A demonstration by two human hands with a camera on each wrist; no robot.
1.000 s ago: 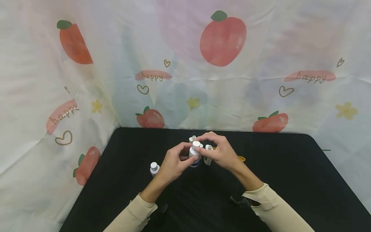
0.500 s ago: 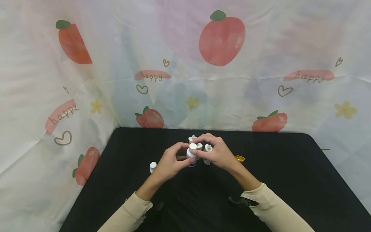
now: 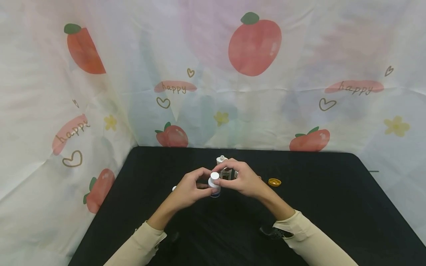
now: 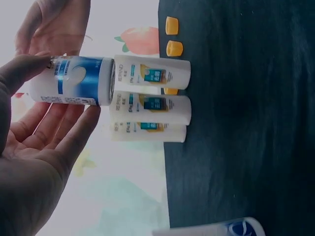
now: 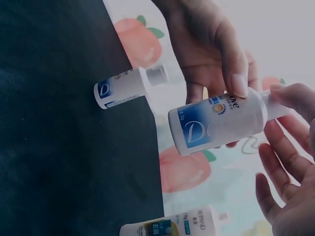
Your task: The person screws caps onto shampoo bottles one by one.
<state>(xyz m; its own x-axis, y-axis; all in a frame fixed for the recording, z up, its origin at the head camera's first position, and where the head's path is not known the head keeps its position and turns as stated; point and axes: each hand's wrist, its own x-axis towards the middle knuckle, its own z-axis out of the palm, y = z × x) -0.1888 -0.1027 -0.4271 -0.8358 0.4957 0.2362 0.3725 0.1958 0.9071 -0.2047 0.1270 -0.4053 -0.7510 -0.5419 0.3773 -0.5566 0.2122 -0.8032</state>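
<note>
A white-and-blue Dove bottle is held above the black table in my left hand, its thumb and fingers gripping the body. My right hand pinches the bottle's white cap between thumb and fingers. In the right wrist view the cap sits at the bottle's neck; whether it is loose I cannot tell. Beyond the hands stand three white bottles with teal-and-yellow labels, one nearest the held bottle in the left wrist view. One shows an uncapped nozzle.
A second Dove bottle, white-capped, stands at the left, mostly behind my left hand in the head view. Yellow caps lie on the black table right of the bottles. A printed curtain hangs behind.
Both hands have come nearer and slightly left with the Dove bottle between them. The right hand keeps its pinch on the cap. A yellow cap at the right has come into fuller view.
</note>
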